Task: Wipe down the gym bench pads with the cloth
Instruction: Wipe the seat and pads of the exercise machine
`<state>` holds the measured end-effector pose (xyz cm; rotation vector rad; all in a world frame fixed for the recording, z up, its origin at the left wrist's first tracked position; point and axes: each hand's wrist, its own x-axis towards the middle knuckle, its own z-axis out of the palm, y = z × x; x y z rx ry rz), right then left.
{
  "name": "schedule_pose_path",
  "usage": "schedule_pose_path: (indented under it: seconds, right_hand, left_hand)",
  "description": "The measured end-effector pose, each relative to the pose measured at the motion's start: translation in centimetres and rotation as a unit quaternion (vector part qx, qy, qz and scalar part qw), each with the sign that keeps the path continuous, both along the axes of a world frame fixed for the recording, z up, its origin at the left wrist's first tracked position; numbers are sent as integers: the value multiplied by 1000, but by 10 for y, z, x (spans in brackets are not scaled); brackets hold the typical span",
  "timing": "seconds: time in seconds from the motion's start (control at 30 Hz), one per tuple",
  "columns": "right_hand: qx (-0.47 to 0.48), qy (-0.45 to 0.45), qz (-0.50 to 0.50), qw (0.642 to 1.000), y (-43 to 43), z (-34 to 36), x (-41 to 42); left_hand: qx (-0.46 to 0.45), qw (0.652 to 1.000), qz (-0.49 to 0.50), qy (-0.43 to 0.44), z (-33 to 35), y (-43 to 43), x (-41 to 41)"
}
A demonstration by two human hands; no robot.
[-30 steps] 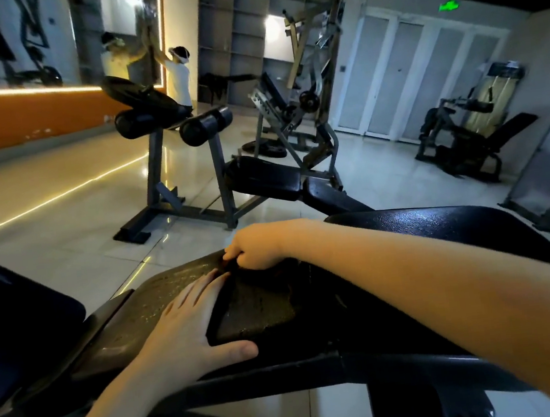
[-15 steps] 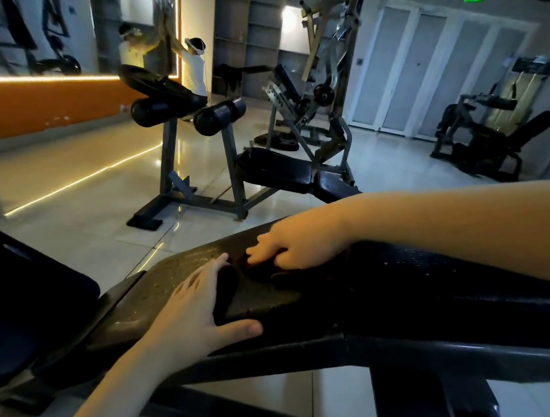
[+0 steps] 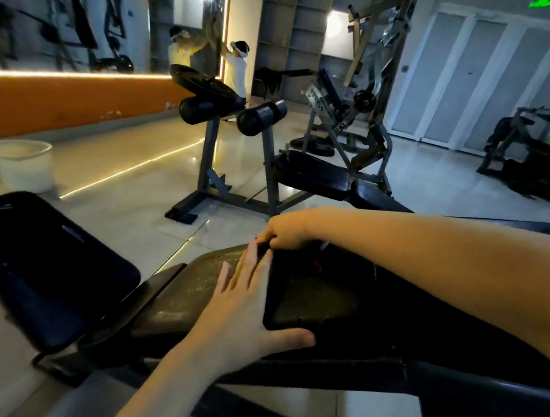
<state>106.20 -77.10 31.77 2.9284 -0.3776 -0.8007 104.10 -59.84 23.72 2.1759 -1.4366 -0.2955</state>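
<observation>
At the centre of the frame, the right hand (image 3: 290, 232) is curled tight at the far edge of the bench pad (image 3: 200, 285), seemingly bunched on a dark cloth (image 3: 310, 293) spread beneath it, though the grip itself is too dim to confirm. The left hand (image 3: 244, 311) lies flat, fingers spread, pressing that cloth's near edge. To the upper left stands a white bucket (image 3: 23, 165). If the flat hand lifts, the cloth could bunch and skip the speckled patch.

One head-worn wide-angle camera is looking forward and down, sitting close over the bench pad (image 3: 186, 287) and both forearms, while taking in the gym floor (image 3: 119, 178) and machines beyond.
</observation>
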Motion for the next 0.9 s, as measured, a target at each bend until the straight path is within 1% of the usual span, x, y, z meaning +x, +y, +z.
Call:
schedule_pose_path:
  seconds: [0.07,0.2,0.37,0.5,0.6,0.8,0.9]
  right_hand:
    - [-8,2,-3,1000,2,1,3]
    - [3,25,19,1000,4,22,-19]
    - [59,79,57,994,-2,61,-76]
    - [79,82,55,992,-8,69,-97]
    - [84,68,51,993,-8,53,-75]
    - [35,35,55,997,-8,0,3]
    - [15,28,50,998,-1,-15,30]
  left_hand:
    - [10,1000,-5,-8,1,2,1]
    - [16,1000,8,26,2,5,-1]
    - [18,999,26,13,1,4,-3]
    - [26,999,23,5,0,1,-4]
    - [21,999,32,1,-2,0,-4]
    - [3,999,43,4,-2,1,-6]
    - [-11,999,42,11,-1,3,-6]
